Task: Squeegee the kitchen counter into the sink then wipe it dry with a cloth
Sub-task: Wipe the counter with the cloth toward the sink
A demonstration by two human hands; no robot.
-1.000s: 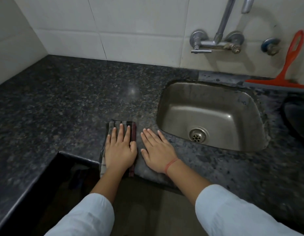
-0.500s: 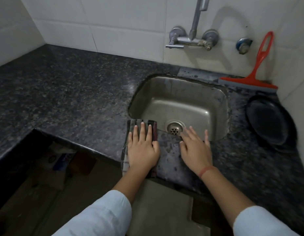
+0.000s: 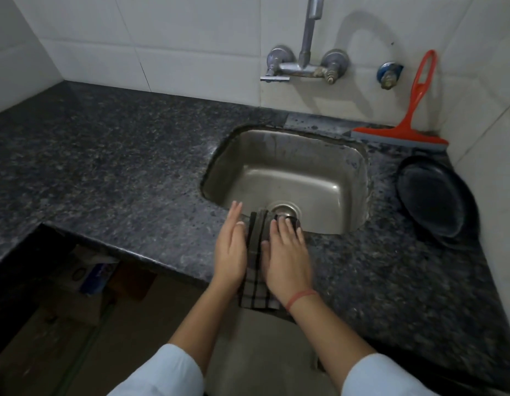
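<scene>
Your right hand (image 3: pixel 288 252) lies flat on the cloth (image 3: pixel 255 272), fingers straight and close together, tips at the front rim of the sink (image 3: pixel 276 155). It presses down and grips nothing.

Your left hand (image 3: pixel 231 247) stands on edge just left of the cloth, fingers straight and together, thumb side up. Whether it touches the cloth's edge cannot be told.

The cloth, dark with a check pattern, lies folded on the counter (image 3: pixel 119 167) strip in front of the sink. Its far end reaches the sink's front rim near the drain and its near end hangs over the counter edge.

The squeegee (image 3: pixel 396 135), red, stands behind the sink to its right, blade on the counter and handle leaning on the wall tiles, well apart from both hands.

A black pan (image 3: pixel 436 195) lies on the counter to the right of the sink. The tap (image 3: pixel 305 67) is fixed to the wall above the sink.
</scene>
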